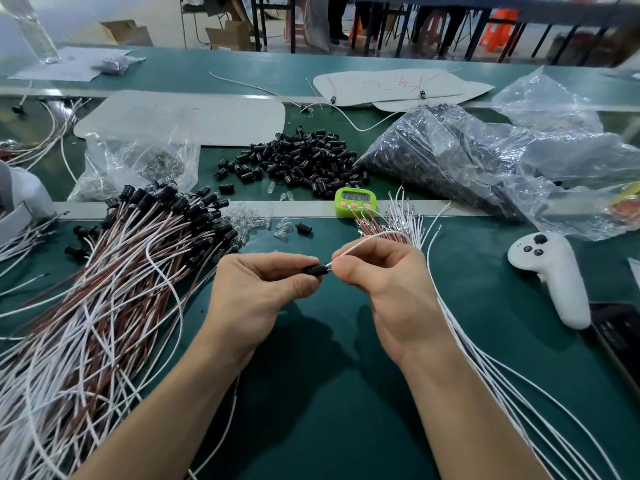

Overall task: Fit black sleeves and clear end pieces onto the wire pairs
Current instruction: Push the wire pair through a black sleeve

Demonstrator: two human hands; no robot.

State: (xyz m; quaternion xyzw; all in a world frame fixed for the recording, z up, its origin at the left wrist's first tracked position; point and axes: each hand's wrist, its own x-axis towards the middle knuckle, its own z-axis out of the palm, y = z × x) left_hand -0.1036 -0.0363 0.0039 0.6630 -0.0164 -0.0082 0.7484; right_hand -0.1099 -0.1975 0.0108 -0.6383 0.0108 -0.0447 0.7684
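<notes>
My left hand (256,289) pinches a black sleeve (314,270) between thumb and forefinger above the green mat. My right hand (384,282) grips a white wire (363,242) whose tip meets the sleeve's open end. That wire arcs up and right toward a fan of bare wire pairs (398,223). Loose black sleeves (298,161) are heaped at the middle back. Clear end pieces (256,220) lie scattered in front of them. A large bundle of finished brown and white wire pairs with black caps (138,244) fills the left side.
A green timer (355,200) stands behind the bare wires. A white controller (550,275) lies at right, with a dark device (620,334) beside it. Plastic bags of parts sit at back right (467,157) and back left (138,161). Long white wires (485,362) trail toward the lower right.
</notes>
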